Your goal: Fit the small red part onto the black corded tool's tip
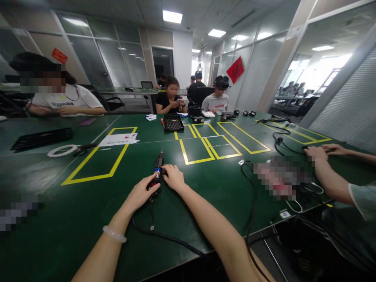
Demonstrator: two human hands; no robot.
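A black corded electric screwdriver (159, 163) with a blue band and a thin bit at its tip points away from me above the green table. My left hand (143, 190) is closed around its rear part, the thumb lying across it. Against its right side, my right hand (175, 178) has curled fingers at a small dark and red part of the tool; the fingertips are partly hidden. From the tool's back end a black cord (167, 236) runs toward the table's near edge, with a small ring on a short lead beside it.
Yellow tape (199, 161) marks rectangles on the green table (88, 211). A paper sheet (117, 140), white tape ring (62, 151), black panel (42, 139) and black bit case (174, 123) lie beyond. At right are cables (253, 188) and a co-worker's hands (317, 153); other people sit opposite.
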